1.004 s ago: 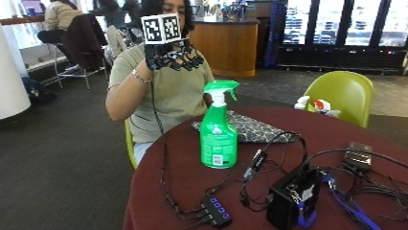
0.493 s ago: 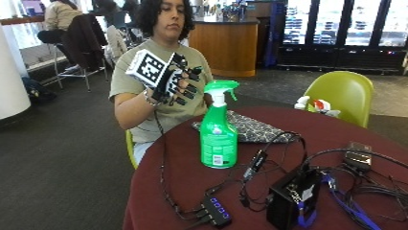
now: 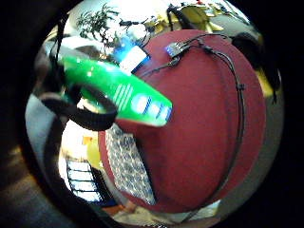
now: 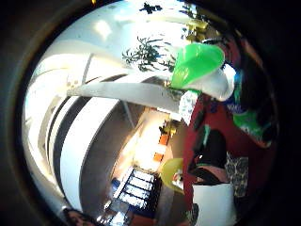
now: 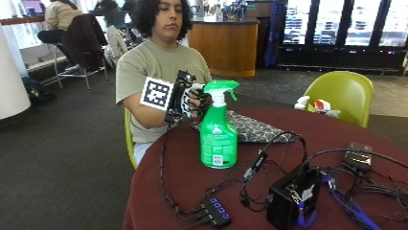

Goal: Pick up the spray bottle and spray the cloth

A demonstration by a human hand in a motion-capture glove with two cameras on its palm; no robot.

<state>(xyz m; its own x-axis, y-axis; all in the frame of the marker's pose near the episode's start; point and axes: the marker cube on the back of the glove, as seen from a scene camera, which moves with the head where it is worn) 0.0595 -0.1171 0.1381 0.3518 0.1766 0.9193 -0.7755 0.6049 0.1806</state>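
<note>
Green spray bottle, black-and-white patterned cloth, dark red table.

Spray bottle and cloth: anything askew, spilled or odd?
Nothing stands out. The spray bottle stands upright on the table, no spill visible. The cloth lies flat behind it. The right hand is at the bottle's neck.
</note>
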